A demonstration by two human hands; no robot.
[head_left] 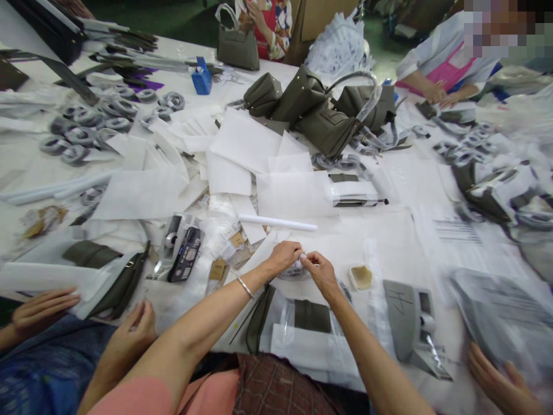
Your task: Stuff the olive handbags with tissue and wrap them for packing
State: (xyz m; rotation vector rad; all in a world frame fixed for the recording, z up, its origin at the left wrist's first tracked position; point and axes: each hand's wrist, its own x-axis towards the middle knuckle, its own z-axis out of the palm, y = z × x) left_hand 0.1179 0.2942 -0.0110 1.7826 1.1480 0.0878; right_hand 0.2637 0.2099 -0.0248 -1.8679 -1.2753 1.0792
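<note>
My left hand [285, 257] and my right hand [318, 273] meet over the table, fingertips closed in a pinch. Between them is a grey strap coil [294, 271] in pale wrapping, partly hidden by the hands. A small whitish bit shows at the fingertips, too small to make out fully. Close to my body lies a dark olive handbag [311, 316], with white sheet and clear plastic around it. Right of my right hand sits a small square dish [360, 277] with something yellowish in it.
Grey tape dispensers [404, 320] stand at both sides, a black box [185, 255] by the left one. White sheets [294, 193] and olive bags [302, 98] are piled ahead. Wrapped coils [80, 135] lie far left. Co-workers' hands [45, 308] are close on both sides.
</note>
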